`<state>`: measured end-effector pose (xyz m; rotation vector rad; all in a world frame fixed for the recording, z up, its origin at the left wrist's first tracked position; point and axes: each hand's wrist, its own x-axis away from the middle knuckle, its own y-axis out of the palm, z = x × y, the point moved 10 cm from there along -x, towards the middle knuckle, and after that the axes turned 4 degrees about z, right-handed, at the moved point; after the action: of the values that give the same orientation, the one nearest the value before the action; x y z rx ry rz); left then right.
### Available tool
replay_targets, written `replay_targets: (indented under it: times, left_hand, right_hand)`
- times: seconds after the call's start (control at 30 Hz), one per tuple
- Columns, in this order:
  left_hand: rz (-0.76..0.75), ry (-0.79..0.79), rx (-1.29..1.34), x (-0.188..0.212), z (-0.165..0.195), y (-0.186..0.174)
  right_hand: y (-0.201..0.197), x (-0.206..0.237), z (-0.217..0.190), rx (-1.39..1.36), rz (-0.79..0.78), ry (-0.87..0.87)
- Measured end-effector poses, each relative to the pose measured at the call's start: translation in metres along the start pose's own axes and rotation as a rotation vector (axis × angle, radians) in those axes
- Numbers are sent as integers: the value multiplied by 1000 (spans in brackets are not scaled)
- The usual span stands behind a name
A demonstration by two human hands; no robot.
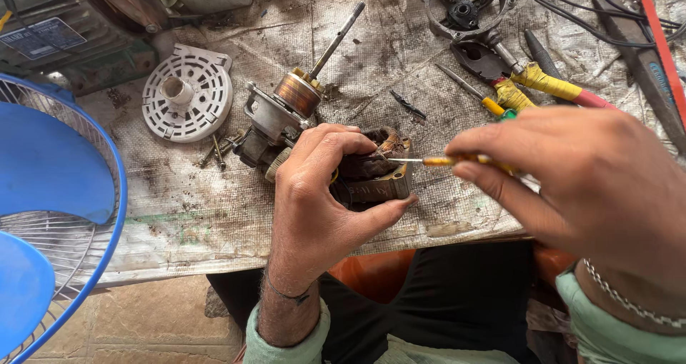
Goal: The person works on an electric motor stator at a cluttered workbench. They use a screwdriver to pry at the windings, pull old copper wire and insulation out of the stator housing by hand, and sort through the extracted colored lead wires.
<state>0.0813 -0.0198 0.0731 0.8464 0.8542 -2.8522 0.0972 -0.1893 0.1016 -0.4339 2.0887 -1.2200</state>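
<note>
Left hand point(321, 192) clamped on the brown wound stator block point(375, 171) at the desk point(179, 214) front edge. Right hand point(572, 171) pinches a yellow-handled screwdriver point(436, 161) — tip at the winding. Copper rotor with shaft point(304, 85) just behind; yellow-gripped pliers point(529, 78) beyond.

The left hand point(321, 192) clasps a motor stator point(375, 175) with brown windings at the tabletop's point(214, 207) near edge. The right hand point(579, 178) pinches a yellow-handled screwdriver point(446, 161), its tip touching the windings. A rotor point(300, 92) lies just beyond; a blue fan point(50, 192) sits left.

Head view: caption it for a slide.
Left hand grips a grimy brown motor stator; right hand pokes it with a yellow-handled screwdriver.
</note>
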Motion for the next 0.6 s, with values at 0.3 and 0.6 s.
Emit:
replay_targets:
  times: [0.3,0.6]
  left_hand:
    - [-5,79,-48,2,7,1]
    - [-74,124,-23,2,11,7]
  right_hand:
    - [26,-15,22,-118,-91,-5]
    - [40,-17,15,-217,-160,-23]
